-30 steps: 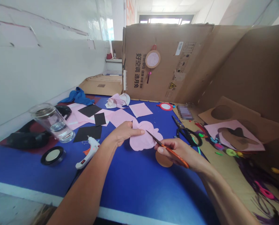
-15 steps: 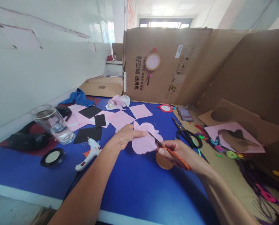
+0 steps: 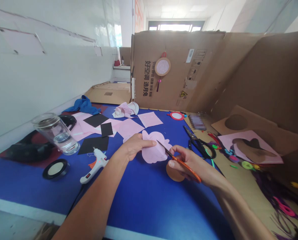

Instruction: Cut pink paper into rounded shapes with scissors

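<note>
Pink sheet is pinched in your left hand, above the blue table; your right hand grips the orange scissors, their long axis slanting forward-left, tips over the sheet.

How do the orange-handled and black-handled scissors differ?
The orange-handled scissors are gripped in the right hand; the black-handled scissors lie unheld. The orange pair's handles appear nearly edge-on, the black pair's as broad loops. Both point away from the person.

Pink paper, wavy-edged, sits here; orange-handled scissors slant from the right, dark blade tip over it.
</note>
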`<control>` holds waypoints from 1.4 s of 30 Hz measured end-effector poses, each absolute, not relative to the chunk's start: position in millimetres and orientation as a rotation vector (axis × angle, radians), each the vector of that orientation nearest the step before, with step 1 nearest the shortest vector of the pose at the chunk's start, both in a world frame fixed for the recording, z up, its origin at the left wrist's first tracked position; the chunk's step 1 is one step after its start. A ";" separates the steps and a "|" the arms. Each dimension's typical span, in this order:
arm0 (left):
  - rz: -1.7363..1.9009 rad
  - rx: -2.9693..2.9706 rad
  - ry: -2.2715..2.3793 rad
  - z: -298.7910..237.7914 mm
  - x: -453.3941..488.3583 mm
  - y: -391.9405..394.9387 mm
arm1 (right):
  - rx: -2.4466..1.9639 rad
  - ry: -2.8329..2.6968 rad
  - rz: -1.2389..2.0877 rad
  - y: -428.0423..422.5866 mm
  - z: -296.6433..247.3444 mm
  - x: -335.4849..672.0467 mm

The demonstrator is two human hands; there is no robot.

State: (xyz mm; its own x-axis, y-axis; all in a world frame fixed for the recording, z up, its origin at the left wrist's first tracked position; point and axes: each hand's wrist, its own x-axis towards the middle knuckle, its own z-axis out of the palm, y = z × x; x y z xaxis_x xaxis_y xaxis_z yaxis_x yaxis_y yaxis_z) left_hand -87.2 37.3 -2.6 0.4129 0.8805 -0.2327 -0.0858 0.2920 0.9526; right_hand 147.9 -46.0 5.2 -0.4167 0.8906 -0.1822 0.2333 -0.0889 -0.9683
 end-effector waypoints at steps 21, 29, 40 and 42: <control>0.789 1.089 0.935 -6.0 -86.9 38.2 | -1.223 -1.608 1.590 -45.0 3.9 158.1; 0.813 1.058 0.968 -3.4 -86.1 37.4 | -1.174 -1.568 1.634 -45.5 5.9 156.9; 0.781 1.077 0.945 -3.8 -86.8 37.0 | -1.247 -1.595 1.590 -47.2 10.7 157.6; 0.771 1.077 0.927 -3.9 -87.2 37.1 | -1.224 -1.606 1.589 -46.4 8.5 157.5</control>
